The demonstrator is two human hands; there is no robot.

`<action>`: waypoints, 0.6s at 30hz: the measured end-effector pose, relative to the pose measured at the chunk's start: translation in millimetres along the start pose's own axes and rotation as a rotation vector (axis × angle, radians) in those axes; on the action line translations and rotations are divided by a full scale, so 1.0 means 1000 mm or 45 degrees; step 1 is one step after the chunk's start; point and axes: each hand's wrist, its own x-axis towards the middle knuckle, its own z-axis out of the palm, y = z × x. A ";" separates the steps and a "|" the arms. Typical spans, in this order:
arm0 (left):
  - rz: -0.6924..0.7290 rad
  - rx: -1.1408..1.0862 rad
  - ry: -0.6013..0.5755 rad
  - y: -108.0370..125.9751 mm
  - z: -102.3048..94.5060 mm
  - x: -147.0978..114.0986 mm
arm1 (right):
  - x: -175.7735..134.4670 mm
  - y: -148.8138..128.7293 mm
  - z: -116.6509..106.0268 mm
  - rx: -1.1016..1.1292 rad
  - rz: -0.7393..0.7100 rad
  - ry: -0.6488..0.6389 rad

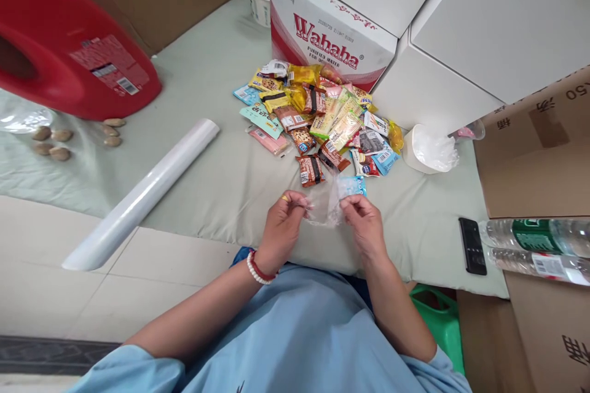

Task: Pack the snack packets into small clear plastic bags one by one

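Between my two hands a small clear plastic bag (pixel 324 201) is stretched near the front edge of the cloth-covered table. My left hand (pixel 286 221) pinches its left side, and my right hand (pixel 364 221) pinches the opposite side. Just beyond lies a heap of wrapped snacks (pixel 318 110) in yellow, brown, green and blue packets. A brown packet (pixel 310 170) sits closest to my left hand. Behind the fingers of my right hand is a blue packet (pixel 353 185), partly hidden by the bag.
A Wahaha carton (pixel 329 37) stands behind the snacks. To the left are a red jug (pixel 78 43), several brown nut-like pieces (pixel 59 135) and a roll of plastic film (pixel 142 193). On the right are a tub of plastic bags (pixel 426 150), a phone (pixel 472 245) and bottles (pixel 534 236).
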 end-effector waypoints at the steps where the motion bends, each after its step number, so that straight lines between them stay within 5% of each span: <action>1: 0.023 -0.042 0.066 0.002 -0.003 0.001 | -0.001 -0.004 -0.002 0.048 -0.051 0.060; 5: -0.046 -0.258 0.242 0.014 -0.017 0.004 | -0.012 -0.010 -0.018 0.112 -0.170 0.170; 9: -0.341 -0.489 0.274 0.021 -0.025 0.006 | -0.028 0.009 -0.032 0.102 0.082 0.193; 12: -0.487 -0.575 0.250 0.018 -0.027 0.009 | -0.037 0.026 -0.035 0.187 0.275 0.173; 18: -0.545 -0.602 0.059 0.021 -0.023 0.009 | -0.039 0.017 -0.031 0.324 0.277 0.186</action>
